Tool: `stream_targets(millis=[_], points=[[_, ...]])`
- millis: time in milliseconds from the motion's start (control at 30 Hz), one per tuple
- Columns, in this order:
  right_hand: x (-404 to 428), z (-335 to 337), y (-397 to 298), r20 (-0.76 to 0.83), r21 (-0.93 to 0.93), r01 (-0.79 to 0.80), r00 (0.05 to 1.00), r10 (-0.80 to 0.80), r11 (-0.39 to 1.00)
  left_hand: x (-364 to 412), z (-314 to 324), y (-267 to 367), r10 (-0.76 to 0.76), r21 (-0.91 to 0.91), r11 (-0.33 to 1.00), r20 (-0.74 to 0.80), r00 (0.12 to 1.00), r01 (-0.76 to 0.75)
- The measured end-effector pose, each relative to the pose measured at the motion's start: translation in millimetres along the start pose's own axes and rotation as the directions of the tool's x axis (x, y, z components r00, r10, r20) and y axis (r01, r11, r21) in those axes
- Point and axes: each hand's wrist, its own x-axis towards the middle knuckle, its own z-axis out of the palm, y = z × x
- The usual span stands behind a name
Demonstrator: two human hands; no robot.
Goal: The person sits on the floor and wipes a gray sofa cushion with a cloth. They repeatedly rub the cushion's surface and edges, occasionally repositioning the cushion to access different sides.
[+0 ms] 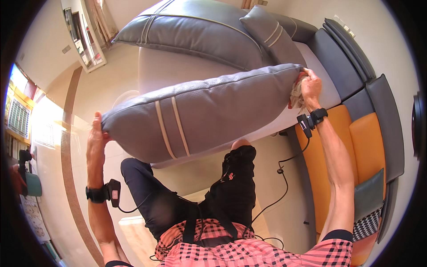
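A long grey leather-look cushion with two pale stripes spans the space in front of me, held at both ends. My left hand grips its left corner, thumb up. At the opposite corner, my right hand pinches the upper edge and also has a crumpled cloth, beige and red, bunched against the cushion's end. Under and behind the cushion lies a pale upholstered seat. Both wrists carry black straps with small cabled devices.
A large grey cushion and a smaller striped one rest on the seat's far side. To the right runs a sofa with orange seats, grey backrests and a green cushion. A black cable hangs near my right leg.
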Motion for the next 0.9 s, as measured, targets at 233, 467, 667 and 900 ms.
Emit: stream_targets(millis=[233,467,667,900], points=[[-42.5,125.1,49.9,0.360,0.241,-0.050,0.932,-0.041,0.969,22.0,38.8,-85.3,0.032,0.143,0.989,0.026,0.999,-0.036],[-94.4,155.5,-14.7,0.454,0.170,-0.125,0.890,0.035,0.978,-35.8,115.4,-67.4,0.507,0.554,0.651,0.190,0.840,-0.519],[-75.7,136.9,-108.3,0.343,0.355,0.196,0.883,-0.322,0.914,-27.1,188.2,-67.3,0.567,0.591,0.458,0.381,0.730,-0.664],[-132.7,180.5,-239.8,0.586,0.408,0.651,0.351,-0.731,0.640,-28.2,221.4,-96.5,0.576,0.566,0.474,0.380,0.723,-0.675]])
